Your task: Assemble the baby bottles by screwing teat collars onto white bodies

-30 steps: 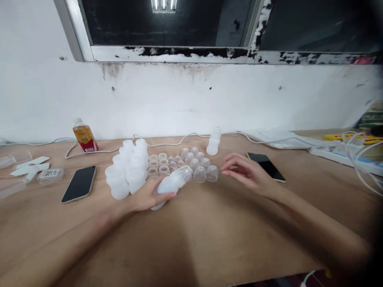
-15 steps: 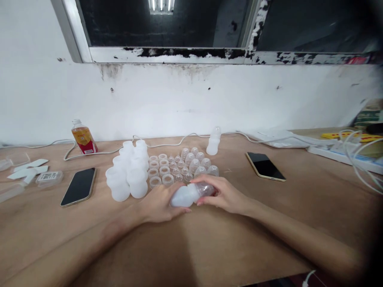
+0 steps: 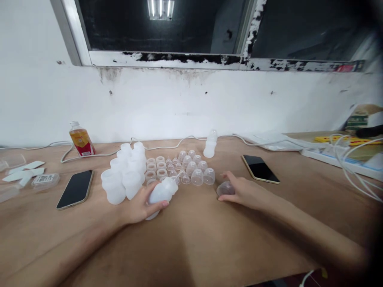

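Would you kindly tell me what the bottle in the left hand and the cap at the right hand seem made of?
The bottle looks like matte plastic or silicone: milky white, with only soft highlights. The cap seems smooth, clear plastic, being see-through; glass is possible.

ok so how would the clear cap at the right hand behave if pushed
The clear cap is probably light, as it looks like a see-through shell. Its rounded dome might roll if tipped sideways. Its smooth-looking surface could feel slippery.
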Demonstrator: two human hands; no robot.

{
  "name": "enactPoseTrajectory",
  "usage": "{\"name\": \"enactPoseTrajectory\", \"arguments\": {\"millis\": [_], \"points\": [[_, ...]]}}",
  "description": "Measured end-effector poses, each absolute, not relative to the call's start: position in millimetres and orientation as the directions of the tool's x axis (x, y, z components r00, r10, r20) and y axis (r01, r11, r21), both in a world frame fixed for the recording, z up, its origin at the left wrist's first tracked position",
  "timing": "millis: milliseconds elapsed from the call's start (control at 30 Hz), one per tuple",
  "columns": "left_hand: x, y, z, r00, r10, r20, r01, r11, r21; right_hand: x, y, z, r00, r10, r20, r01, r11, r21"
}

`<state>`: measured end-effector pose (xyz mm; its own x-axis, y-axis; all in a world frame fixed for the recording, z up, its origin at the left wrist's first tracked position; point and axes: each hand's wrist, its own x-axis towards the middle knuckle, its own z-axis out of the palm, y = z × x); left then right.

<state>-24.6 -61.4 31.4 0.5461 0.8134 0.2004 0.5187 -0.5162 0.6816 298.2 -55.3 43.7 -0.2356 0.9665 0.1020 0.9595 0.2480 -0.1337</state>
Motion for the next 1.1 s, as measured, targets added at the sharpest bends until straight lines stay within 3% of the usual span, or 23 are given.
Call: {"name": "enactPoseTrajectory", "arguments": {"millis": [300,433,533,600,633,700,767,933,1100], "points": [[-15.5,-64.7,37.2,0.534,0.821,0.199,0.521,-0.506,0.687,269.2,-24.9,31.2,-0.195,0.976,0.099,0.979,0.199,-0.032],[-13.0,-66.3,36.3,0.513,0.830,0.218,0.540,-0.510,0.669,258.3,-28.5,43.1,-0.233,0.900,0.369,0.965,0.262,-0.028],[-7.1,-67.7,33.3,0.513,0.824,0.239,0.582,-0.539,0.609,238.0,-40.6,60.3,-0.280,0.802,0.527,0.908,0.400,-0.127],[-1.6,-68.6,31.5,0.517,0.814,0.265,0.622,-0.571,0.536,220.3,-48.2,69.8,-0.358,0.835,0.418,0.806,0.503,-0.313],[1.1,-68.9,30.9,0.529,0.803,0.276,0.638,-0.590,0.495,211.6,-50.6,72.6,-0.431,0.862,0.268,0.745,0.507,-0.433],[5.6,-68.8,30.4,0.559,0.781,0.277,0.661,-0.622,0.421,197.4,-51.5,74.3,-0.548,0.835,-0.037,0.680,0.420,-0.601],[8.2,-67.6,30.8,0.579,0.773,0.258,0.674,-0.632,0.383,189.2,-48.4,72.5,-0.591,0.784,-0.190,0.663,0.338,-0.668],[7.9,-62.4,33.0,0.595,0.768,0.237,0.649,-0.633,0.421,189.7,-44.0,68.6,-0.601,0.778,-0.182,0.644,0.337,-0.687],[5.5,-59.4,34.9,0.616,0.757,0.219,0.580,-0.624,0.524,199.2,-58.0,76.5,-0.742,0.662,0.104,0.545,0.686,-0.483]]}}
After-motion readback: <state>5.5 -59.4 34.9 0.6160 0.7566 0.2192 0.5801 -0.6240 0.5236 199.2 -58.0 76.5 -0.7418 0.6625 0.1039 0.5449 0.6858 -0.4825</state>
